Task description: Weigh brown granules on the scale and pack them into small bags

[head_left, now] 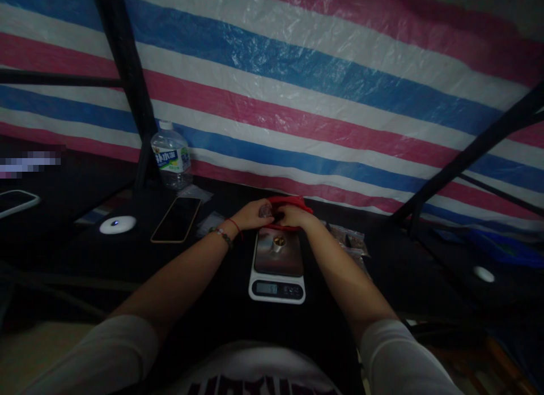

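Note:
A red bag (289,202) lies just behind a small white digital scale (277,292), and both my hands are at its mouth. My left hand (251,215) is closed at the bag's left side around something small, crinkled and see-through, which looks like a small plastic bag (266,210). From the right, my right hand (294,216) reaches over the red bag with its fingers bent down into the opening, so their tips are hidden. On the scale's metal plate (266,264) stands a little metal cup (278,245) with small brownish pieces in it. The display is lit but blurred.
Left of my arms lie a phone (176,220), clear plastic bags (210,223) and a white rounded device (118,224), with a plastic bottle (173,160) behind. Filled small bags (349,240) lie right of my right forearm. Striped sheeting (297,117) and dark frame bars (127,72) stand behind the table.

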The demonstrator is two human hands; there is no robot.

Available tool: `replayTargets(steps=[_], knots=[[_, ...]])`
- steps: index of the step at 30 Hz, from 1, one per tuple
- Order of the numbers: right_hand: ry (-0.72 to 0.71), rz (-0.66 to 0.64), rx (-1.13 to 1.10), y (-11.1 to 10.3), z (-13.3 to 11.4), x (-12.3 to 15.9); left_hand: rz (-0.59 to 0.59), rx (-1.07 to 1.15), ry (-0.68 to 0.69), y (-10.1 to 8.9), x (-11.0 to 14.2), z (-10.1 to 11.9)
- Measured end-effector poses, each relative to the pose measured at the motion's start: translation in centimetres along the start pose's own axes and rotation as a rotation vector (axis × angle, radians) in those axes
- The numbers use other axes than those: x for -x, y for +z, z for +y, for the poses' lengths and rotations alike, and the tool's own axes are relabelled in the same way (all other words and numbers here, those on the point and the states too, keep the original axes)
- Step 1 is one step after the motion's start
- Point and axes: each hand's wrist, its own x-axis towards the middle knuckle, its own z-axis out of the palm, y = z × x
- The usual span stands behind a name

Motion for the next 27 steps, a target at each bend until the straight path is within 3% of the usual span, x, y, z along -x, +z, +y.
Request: replayTargets(steps=[12,15,19,23,27], knots=[[0.014,0.097,0.034,1.1,0.4,-0.7,0.133,0.173,-0.08,0.2,-0.1,-0.8],[0.013,0.135,0.048,1.0,0.4,-0.7,0.06,0.25,-0.028,-0.5,0.2,-0.2],[0.042,0.202,0.029,0.8,0.5,-0.4,-0.129,0.366,0.092,-1.4,0.7,1.1],[0.06,0.243,-0.02,1.0,0.6,0.0,-0.271,0.19,0.13,-1.4,1.0,2.7],[0.059,0.312,-0.127,1.5,0.6,0.1,-0.34,0.012,0.105,-0.7,1.1,3.8]])
